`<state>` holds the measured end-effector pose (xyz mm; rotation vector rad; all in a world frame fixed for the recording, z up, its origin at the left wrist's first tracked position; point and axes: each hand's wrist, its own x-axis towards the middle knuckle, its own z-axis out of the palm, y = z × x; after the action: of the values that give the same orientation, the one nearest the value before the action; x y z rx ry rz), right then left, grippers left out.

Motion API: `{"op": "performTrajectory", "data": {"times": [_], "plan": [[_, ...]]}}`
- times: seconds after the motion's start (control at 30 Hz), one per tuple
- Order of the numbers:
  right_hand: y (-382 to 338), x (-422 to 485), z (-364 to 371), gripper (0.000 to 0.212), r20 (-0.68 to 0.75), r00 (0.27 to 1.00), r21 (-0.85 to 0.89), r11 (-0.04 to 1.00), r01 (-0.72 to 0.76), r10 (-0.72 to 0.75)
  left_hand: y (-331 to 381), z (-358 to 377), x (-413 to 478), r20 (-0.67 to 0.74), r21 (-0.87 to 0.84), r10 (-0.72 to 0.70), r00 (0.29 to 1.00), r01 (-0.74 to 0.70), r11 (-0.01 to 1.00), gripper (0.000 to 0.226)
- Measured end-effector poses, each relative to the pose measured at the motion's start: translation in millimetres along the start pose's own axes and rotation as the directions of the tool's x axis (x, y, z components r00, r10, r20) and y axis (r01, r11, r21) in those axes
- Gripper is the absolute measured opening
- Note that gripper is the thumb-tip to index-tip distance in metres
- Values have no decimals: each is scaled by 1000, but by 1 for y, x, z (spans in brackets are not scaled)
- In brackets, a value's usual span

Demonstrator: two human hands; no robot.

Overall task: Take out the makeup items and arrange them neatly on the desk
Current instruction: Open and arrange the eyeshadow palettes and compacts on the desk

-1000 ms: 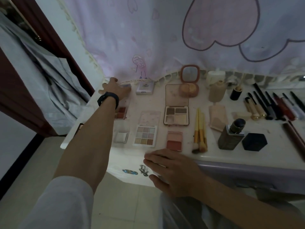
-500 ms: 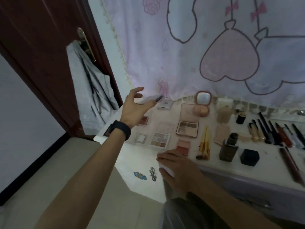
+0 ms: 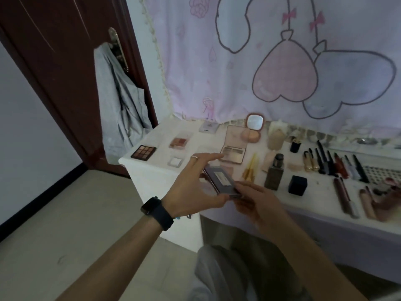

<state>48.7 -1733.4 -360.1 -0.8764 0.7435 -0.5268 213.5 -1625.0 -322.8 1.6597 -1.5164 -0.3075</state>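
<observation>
Above the desk's front edge I hold a flat dark palette case (image 3: 221, 181) with a pale label on its lid, closed and tilted. My left hand (image 3: 193, 187) holds its far side, fingers stretched over the top and thumb beneath. My right hand (image 3: 256, 200) pinches its near corner. Laid out on the white desk (image 3: 152, 170) are a dark eyeshadow palette (image 3: 143, 152) at the left corner, a blush palette (image 3: 179, 141), a small clear case (image 3: 176, 161), an open nude palette (image 3: 234, 146), a mirror compact (image 3: 252, 129), brushes (image 3: 250, 168), a foundation bottle (image 3: 275, 172) and a black box (image 3: 297, 185).
A row of pencils and lipsticks (image 3: 334, 164) lies at the right, with longer tubes (image 3: 345, 196) near the front edge. A pink curtain (image 3: 260, 61) hangs behind the desk. A dark door (image 3: 65, 61) with a grey garment (image 3: 121, 101) on its handle stands at the left.
My left hand lifted the flat case from the desk's back left and brought it toward me. My right hand left the desk edge and took its near corner. My view tilted up.
</observation>
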Motion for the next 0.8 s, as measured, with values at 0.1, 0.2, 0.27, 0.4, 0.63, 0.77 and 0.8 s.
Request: {"op": "performTrajectory", "data": {"times": [0.1,0.2,0.27,0.4,0.63,0.77,0.8], "plan": [[6,-10,-14,19,5,999,154,987,-46,45,5,17,-4,-15,-7,-66,998,66,998,97],[12,-19,-26,22,47,998,261,965,-42,31,8,35,-11,8,-123,-189,982,188,974,107],[15,-25,-31,21,70,997,266,963,-44,26,9,44,-15,-4,-163,-208,978,204,965,107],[19,-29,-43,19,131,991,225,973,-55,26,14,52,-14,-11,-195,-186,983,180,964,103],[5,-29,-49,48,149,989,-118,993,17,0,13,52,-10,13,-130,-106,994,107,986,105],[-5,-31,-44,61,218,976,-338,935,102,-28,11,55,-11,38,-53,-37,999,39,998,105],[-6,-31,-42,58,217,975,-378,917,125,-43,11,55,-11,48,-33,-36,998,38,999,105]]}}
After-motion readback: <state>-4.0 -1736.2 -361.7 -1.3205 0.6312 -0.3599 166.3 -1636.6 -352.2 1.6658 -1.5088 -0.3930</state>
